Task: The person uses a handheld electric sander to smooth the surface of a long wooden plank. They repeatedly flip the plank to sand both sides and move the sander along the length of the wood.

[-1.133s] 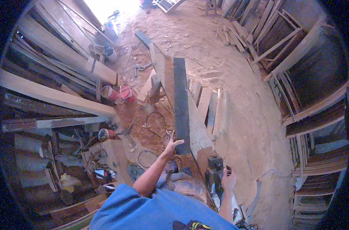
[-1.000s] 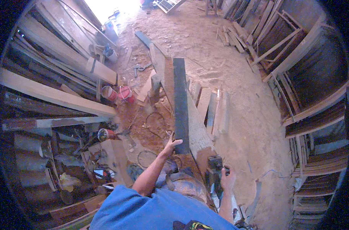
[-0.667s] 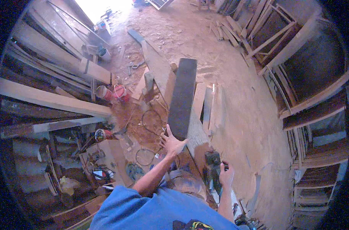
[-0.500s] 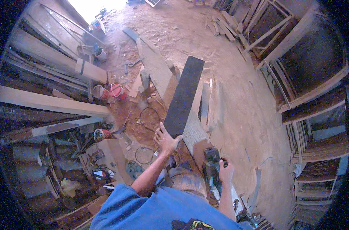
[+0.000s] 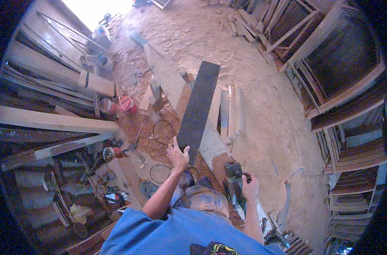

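Observation:
A long dark board (image 5: 200, 104) slants away from me across a pale plank bench (image 5: 212, 149). At its near left corner, my left hand (image 5: 178, 157) grips the edge, thumb on the top face and fingers at the side. My right hand (image 5: 250, 187) is closed at the side of a dark, boxy power tool (image 5: 233, 172) that looks like a hand planer. That tool sits at the near right end of the bench, apart from the board. My palm hides part of its grip.
Red buckets (image 5: 126, 103) and offcuts lie left of the bench. Cable loops (image 5: 160, 173) rest on the sawdust-covered floor nearby. Long timber beams (image 5: 53, 119) project from the left. Narrow planks (image 5: 236, 112) lie right of the board. Wooden frames and stacked boards (image 5: 357, 157) line the right side.
The dark board has shifted slightly left in view and turned a little. My left hand has moved from spread over its near end to its left edge. My right hand stays at the tool.

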`<action>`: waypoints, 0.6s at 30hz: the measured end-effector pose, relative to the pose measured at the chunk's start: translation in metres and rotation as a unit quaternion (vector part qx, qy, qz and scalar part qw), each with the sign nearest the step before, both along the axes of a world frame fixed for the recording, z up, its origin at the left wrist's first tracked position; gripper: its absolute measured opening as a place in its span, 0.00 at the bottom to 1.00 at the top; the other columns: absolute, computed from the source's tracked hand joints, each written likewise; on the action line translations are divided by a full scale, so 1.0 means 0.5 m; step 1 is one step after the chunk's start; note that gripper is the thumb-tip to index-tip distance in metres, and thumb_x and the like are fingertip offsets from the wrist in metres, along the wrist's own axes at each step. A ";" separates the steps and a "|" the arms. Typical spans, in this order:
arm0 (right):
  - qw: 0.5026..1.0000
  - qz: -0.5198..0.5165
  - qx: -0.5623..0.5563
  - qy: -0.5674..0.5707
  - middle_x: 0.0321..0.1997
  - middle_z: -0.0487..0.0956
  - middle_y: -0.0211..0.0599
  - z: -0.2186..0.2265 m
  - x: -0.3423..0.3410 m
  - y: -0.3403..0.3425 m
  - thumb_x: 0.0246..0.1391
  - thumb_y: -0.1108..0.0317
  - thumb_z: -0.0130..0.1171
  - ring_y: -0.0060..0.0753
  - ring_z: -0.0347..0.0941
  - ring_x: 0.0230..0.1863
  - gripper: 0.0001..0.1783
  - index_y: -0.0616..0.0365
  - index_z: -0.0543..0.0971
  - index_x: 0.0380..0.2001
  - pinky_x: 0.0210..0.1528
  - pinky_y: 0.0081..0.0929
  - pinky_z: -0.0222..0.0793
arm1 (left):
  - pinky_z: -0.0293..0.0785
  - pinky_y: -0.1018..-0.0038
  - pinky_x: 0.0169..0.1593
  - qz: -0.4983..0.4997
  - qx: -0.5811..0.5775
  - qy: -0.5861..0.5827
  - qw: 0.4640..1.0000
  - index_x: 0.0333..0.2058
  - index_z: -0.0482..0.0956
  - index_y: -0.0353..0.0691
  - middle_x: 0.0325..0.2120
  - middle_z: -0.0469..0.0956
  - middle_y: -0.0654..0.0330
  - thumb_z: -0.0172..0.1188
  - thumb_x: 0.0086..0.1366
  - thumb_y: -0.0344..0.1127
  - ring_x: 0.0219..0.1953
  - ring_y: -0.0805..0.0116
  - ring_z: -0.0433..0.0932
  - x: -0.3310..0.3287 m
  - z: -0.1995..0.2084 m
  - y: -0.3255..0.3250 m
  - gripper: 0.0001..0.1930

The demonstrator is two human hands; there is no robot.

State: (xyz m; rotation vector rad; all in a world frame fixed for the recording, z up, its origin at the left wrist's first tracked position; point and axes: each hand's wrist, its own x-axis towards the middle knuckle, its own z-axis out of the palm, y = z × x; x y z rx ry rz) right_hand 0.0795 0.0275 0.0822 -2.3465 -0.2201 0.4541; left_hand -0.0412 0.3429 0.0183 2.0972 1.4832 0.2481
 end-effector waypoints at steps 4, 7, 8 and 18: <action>1.000 0.014 0.006 -0.023 0.37 0.84 0.47 -0.002 0.001 -0.007 0.58 0.66 0.62 0.44 0.81 0.40 0.13 0.62 0.82 0.42 0.46 0.37 0.74 | 0.59 0.44 0.63 -0.022 0.025 0.050 0.998 0.73 0.44 0.44 0.58 0.66 0.40 0.74 0.41 0.67 0.58 0.39 0.66 0.023 0.047 -0.028 0.68; 1.000 -0.001 0.018 0.013 0.37 0.84 0.47 -0.007 0.000 -0.008 0.57 0.67 0.62 0.44 0.81 0.40 0.13 0.62 0.82 0.42 0.46 0.36 0.74 | 0.55 0.41 0.65 -0.053 0.062 0.125 0.989 0.73 0.38 0.46 0.60 0.64 0.37 0.75 0.33 0.72 0.61 0.38 0.65 0.034 0.066 -0.046 0.76; 1.000 0.001 0.017 0.012 0.37 0.84 0.47 -0.003 0.000 -0.004 0.57 0.67 0.62 0.44 0.81 0.41 0.12 0.62 0.82 0.42 0.46 0.36 0.74 | 0.54 0.41 0.65 -0.043 0.054 0.126 0.990 0.73 0.37 0.46 0.60 0.64 0.37 0.75 0.33 0.71 0.62 0.38 0.64 0.035 0.063 -0.044 0.76; 0.997 -0.019 0.062 0.050 0.41 0.84 0.45 -0.005 -0.006 0.004 0.57 0.67 0.62 0.41 0.80 0.43 0.13 0.60 0.83 0.43 0.49 0.38 0.73 | 0.63 0.54 0.63 0.020 -0.451 -0.429 0.782 0.68 0.57 0.41 0.60 0.67 0.44 0.64 0.52 0.65 0.61 0.47 0.67 -0.100 -0.117 0.060 0.51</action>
